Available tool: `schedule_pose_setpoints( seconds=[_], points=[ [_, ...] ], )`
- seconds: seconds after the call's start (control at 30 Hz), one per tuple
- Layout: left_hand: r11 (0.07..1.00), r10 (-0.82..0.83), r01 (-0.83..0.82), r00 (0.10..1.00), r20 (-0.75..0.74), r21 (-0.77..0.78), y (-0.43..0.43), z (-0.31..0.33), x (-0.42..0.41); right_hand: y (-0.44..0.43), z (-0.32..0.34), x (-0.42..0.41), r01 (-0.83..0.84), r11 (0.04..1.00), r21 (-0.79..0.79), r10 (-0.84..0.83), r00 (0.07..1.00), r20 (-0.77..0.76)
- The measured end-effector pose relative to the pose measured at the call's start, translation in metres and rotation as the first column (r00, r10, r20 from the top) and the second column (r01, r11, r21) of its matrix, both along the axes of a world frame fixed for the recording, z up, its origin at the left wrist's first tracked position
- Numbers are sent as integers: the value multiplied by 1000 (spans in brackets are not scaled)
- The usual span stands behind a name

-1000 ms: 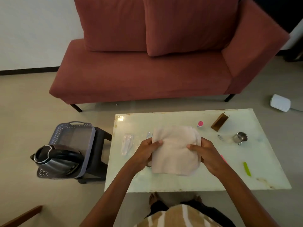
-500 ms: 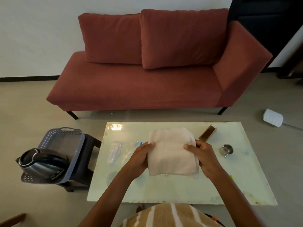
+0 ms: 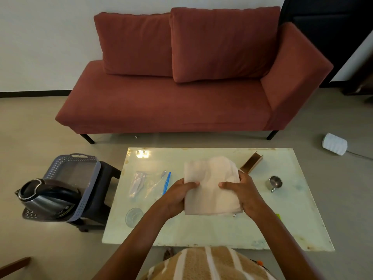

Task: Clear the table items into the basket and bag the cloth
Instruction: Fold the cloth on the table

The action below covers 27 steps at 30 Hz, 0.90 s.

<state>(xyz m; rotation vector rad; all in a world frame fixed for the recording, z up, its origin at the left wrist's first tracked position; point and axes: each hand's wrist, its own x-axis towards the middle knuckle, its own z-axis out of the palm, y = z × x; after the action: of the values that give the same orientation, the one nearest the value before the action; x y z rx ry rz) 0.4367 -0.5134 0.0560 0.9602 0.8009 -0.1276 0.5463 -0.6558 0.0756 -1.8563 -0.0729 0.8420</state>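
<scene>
Above the middle of the glass table (image 3: 201, 231) I hold a folded pale cloth (image 3: 210, 184). My left hand (image 3: 177, 197) grips its left edge and my right hand (image 3: 242, 193) grips its right edge, thumbs on top. A clear plastic bag (image 3: 149, 183) with a blue zip strip lies flat on the table just left of the cloth. The grey perforated basket (image 3: 76, 172) sits on a dark stool left of the table, with a steel kettle (image 3: 46, 197) in it. A small metal cup (image 3: 275, 182) and a brown box (image 3: 252, 163) are on the table's right side.
A clear round lid (image 3: 134, 217) lies on the table's near left. A green item (image 3: 278, 216) peeks out by my right forearm. A red sofa (image 3: 181, 98) stands behind the table. A white object (image 3: 334, 143) with a cable lies on the floor at right.
My hands have moved closer together on the cloth, bunching its top. The camera tilted up, so the table sits lower in view. The pink-capped item is hidden behind the cloth.
</scene>
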Motion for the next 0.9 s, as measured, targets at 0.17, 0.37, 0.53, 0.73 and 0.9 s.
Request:
schedule_pose_setpoints(
  seconds=[0.17, 0.37, 0.53, 0.73, 0.9],
  points=[
    [967, -138, 124, 989, 46, 224, -9, 3, 0, 10, 2, -10, -104, 992, -77, 115, 981, 155],
    [960, -75, 72, 997, -1, 272, -23, 4, 6, 26, -2, -24, -186, 973, -139, 214, 952, 220],
    [987, -3, 3, 1000, 5, 161, -31, 2, 9, 38, -7, -35, -218, 962, -162, 256, 929, 267],
    [996, 55, -56, 998, 10, 63, -33, 7, 8, 42, -11, -45, -211, 964, -161, 252, 919, 304],
    [997, 51, -53, 998, 41, 48, -34, 7, 6, 43, -17, -54, -211, 964, -164, 253, 916, 312]
  ],
)
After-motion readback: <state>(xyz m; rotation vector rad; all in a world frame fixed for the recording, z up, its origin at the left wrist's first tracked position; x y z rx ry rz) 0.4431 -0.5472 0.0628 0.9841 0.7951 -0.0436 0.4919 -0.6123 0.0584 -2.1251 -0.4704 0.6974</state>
